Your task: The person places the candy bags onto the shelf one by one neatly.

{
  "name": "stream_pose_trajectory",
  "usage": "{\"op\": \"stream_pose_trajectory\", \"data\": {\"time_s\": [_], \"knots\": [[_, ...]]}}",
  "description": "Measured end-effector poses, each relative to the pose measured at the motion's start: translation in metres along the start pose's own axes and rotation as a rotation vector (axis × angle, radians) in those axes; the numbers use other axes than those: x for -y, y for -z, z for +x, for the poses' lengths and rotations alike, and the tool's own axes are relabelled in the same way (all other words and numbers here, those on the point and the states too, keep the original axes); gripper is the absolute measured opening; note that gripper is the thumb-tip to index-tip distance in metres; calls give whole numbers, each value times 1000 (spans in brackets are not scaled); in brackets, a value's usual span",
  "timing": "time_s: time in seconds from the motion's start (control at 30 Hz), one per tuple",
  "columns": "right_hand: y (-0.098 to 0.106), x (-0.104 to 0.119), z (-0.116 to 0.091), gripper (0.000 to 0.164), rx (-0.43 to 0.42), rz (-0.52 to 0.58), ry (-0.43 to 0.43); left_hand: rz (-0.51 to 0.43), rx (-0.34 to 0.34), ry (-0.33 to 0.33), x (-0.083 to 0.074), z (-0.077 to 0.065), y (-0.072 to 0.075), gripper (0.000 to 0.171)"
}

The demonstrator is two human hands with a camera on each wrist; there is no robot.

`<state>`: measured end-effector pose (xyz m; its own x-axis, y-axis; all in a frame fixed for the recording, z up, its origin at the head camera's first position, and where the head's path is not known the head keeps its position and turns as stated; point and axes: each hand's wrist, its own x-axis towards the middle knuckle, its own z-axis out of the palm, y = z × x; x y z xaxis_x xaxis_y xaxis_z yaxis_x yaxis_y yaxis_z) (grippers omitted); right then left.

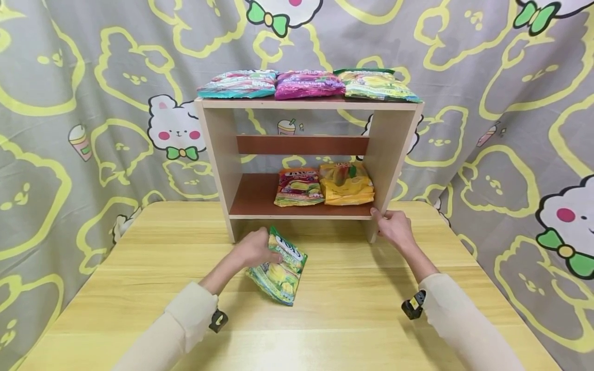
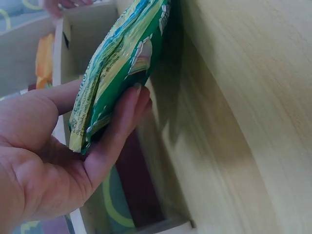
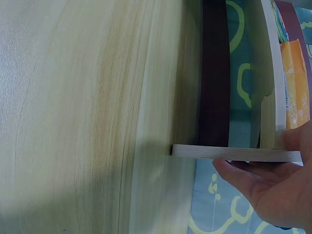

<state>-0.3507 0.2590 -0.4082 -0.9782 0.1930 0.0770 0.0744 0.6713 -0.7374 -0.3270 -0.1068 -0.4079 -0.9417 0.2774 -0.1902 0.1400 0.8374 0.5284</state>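
My left hand [image 1: 254,249] grips a green candy bag [image 1: 289,273] above the table, in front of the shelf's lower left. In the left wrist view the bag [image 2: 122,63] is seen edge-on, thumb on one face and fingers on the other. My right hand [image 1: 393,226] holds the right side panel of the small wooden shelf [image 1: 392,159] at the height of its middle board. The right wrist view shows the thumb inside and the fingers [image 3: 239,175] on the outer face of that panel. A red-and-orange candy bag [image 1: 299,186] and a yellow one [image 1: 345,183] rest on the middle board.
Along the shelf's top lie a teal bag [image 1: 241,85], a purple bag [image 1: 308,85] and a yellow-green bag [image 1: 376,85]. The shelf stands toward the back of the wooden table [image 1: 325,330]. Behind and beside it hangs a patterned grey curtain [image 1: 125,139].
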Motion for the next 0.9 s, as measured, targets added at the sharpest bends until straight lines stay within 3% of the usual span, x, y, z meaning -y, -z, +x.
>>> {"op": "stream_pose_trajectory", "data": {"time_s": [0.1,0.27,0.6,0.9], "knots": [[0,0,0,61,-5,-3,4,8,-36,-16,-3,-2,1,48],[0,0,1,61,-8,-10,4,7,-67,-41,-9,-5,2,43],[0,-1,0,62,-2,-7,-5,32,-135,-138,-20,-10,2,47],[0,-1,1,62,-3,-3,-7,30,-156,-153,-21,-12,2,45]]}}
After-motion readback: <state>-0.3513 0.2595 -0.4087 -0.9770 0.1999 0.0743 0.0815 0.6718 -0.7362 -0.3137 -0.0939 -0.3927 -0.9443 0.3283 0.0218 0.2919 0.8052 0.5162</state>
